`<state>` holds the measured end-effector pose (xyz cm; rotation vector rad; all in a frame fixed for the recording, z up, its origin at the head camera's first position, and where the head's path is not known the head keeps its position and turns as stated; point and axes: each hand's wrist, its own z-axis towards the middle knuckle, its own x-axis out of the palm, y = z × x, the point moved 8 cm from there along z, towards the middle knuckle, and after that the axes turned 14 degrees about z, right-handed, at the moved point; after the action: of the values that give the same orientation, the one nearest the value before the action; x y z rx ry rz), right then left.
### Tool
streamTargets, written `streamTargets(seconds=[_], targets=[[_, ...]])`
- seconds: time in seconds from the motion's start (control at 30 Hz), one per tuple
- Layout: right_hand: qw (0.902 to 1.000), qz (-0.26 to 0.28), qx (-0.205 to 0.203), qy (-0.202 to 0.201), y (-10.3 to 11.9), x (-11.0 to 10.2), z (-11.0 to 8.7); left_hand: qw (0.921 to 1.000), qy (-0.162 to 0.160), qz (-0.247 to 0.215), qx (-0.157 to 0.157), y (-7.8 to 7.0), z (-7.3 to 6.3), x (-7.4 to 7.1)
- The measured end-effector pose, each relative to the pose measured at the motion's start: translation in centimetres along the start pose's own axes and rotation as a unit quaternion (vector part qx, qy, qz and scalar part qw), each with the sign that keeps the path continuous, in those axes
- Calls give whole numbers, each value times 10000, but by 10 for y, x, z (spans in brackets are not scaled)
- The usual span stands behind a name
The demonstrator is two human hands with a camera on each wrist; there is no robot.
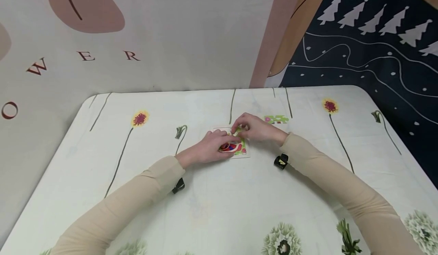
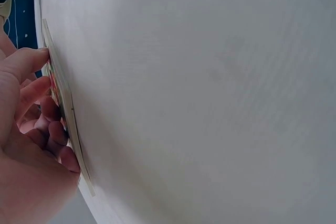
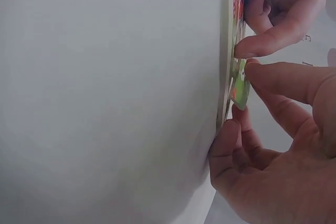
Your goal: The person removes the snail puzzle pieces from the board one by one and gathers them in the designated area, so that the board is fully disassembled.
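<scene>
A small square picture puzzle [image 1: 243, 150] in a pale tray lies on the table, printed in green, red and blue. My left hand [image 1: 213, 147] rests on its left side, with the thumb at the near part and the fingertips on the picture. In the left wrist view several fingers of this hand bend down onto the tray [image 2: 73, 124]. My right hand [image 1: 256, 128] is over the far right part of the puzzle. Between its thumb and a finger it pinches a green puzzle piece [image 3: 241, 90], tilted at the tray's surface. The hands partly hide the picture.
Behind my right hand, joined green puzzle pieces [image 1: 276, 119] lie on the table. A white cloth with printed flowers [image 1: 219, 194] covers the table. A printed curtain [image 1: 191, 38] hangs at the back edge. A black wrist device [image 1: 281, 161] is by the right sleeve.
</scene>
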<state>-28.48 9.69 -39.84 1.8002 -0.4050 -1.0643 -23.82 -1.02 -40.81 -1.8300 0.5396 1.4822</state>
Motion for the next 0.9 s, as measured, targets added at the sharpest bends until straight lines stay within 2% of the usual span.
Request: streamTargets(seconds=[0.2,0.47,0.9], targets=[[9998,-80,-24,-155,-2,-3,-1,10000,-36,24,1,1,1,1],[9985,201,153,-487,-6,-12,-2,10000,3,16,-73,1,1,1],[9966,497,104,-644,-9,-19,-6,10000,18,-23,-64,0,1,1]])
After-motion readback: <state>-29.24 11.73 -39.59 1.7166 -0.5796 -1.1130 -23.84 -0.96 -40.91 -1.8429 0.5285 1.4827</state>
